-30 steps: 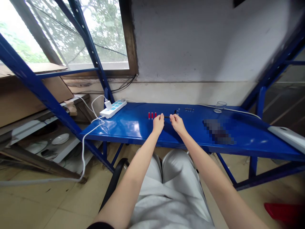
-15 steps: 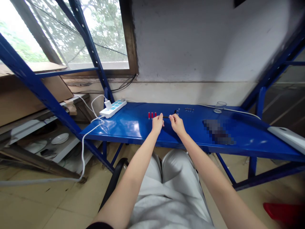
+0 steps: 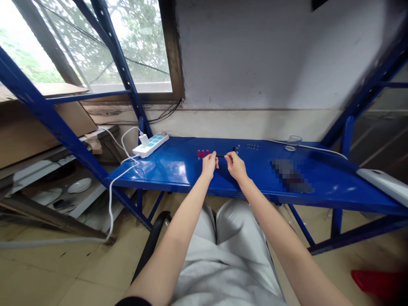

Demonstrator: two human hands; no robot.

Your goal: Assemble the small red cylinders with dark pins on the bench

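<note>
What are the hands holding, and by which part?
A thin black rod: the left hand pinches it toward one end, the right hand toward the other. Its exact kind is unclear.

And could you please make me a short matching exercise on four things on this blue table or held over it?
1. Thin black stick
2. Red cylinders
3. Power strip
4. Glass

A. Has a white plug in it
B. See-through, on the table's right half
C. In a row by the left hand
D. Held between left and right hand

Pairs: 1-D, 2-C, 3-A, 4-B
</note>
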